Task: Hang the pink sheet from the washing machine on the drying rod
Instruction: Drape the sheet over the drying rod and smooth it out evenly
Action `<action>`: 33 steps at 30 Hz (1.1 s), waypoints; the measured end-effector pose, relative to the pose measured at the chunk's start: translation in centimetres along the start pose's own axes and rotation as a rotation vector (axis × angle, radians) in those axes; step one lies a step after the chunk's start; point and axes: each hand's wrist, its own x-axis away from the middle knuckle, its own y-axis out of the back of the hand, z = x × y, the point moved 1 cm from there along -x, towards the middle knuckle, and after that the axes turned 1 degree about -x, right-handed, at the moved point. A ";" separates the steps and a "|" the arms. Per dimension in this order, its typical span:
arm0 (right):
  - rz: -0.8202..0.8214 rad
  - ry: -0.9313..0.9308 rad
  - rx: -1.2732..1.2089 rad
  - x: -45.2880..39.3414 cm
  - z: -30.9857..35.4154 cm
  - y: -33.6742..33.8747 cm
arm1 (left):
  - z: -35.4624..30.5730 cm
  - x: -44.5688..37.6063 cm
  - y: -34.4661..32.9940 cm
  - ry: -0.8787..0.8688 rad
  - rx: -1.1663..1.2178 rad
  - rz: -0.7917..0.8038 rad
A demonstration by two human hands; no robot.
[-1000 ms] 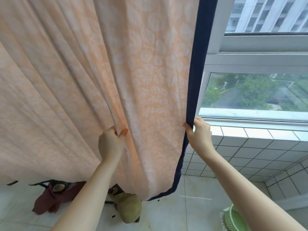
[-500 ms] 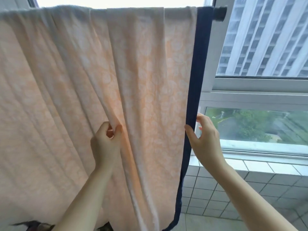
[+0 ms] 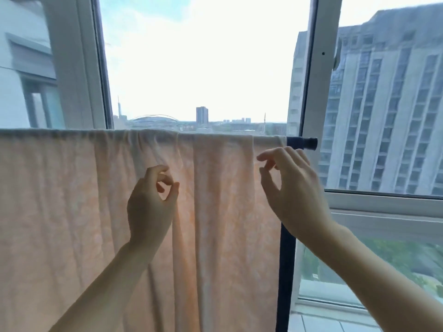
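The pink sheet (image 3: 72, 212) hangs draped over the drying rod (image 3: 310, 143), which runs level across the window. The sheet's dark blue border (image 3: 286, 271) falls along its right edge, near the rod's dark end cap. My left hand (image 3: 151, 202) is raised in front of the sheet's middle folds, its fingers loosely curled and its thumb close to the fingertips, with nothing held. My right hand (image 3: 290, 188) hovers just below the rod by the blue border, fingers spread and slightly bent, gripping nothing.
White window frames (image 3: 314, 68) stand upright behind the rod at left and right. A horizontal sill frame (image 3: 383, 200) runs to the right of the sheet. Tall buildings and sky show through the glass.
Both hands have let go of the sheet and risen toward the rod. The view has tilted up from the floor to the rod and window.
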 end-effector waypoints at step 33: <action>0.461 -0.159 -0.010 -10.9 -4.4 0.6 | -5.9 -12.0 -1.9 -0.274 0.054 0.428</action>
